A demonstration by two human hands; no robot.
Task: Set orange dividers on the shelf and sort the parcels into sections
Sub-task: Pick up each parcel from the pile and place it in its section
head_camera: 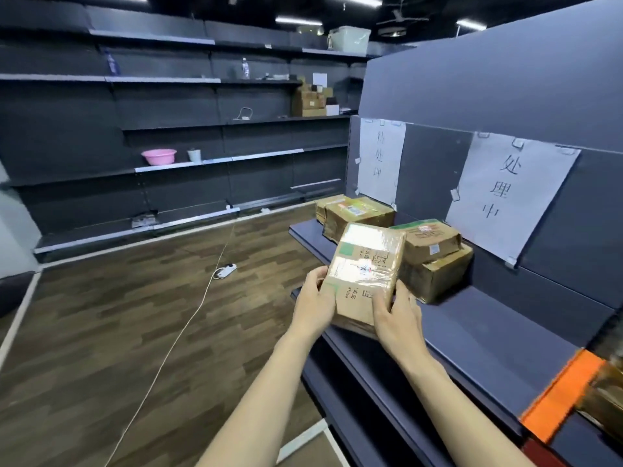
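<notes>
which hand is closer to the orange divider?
Right. The right hand grips the held parcel on the side toward the orange divider; the left hand grips its far side.

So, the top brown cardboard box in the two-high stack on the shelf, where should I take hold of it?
Take the top brown cardboard box by its two short ends, one hand each, coming from the open shelf front. It lies flat on the lower cardboard box, so nothing can slip under it, and the back panel blocks the rear. Both hands currently hold the tape-wrapped parcel; set that down first.

A pink basin (158, 157) sits on wall shelving; a power strip (225, 271) lies on the floor.
</notes>
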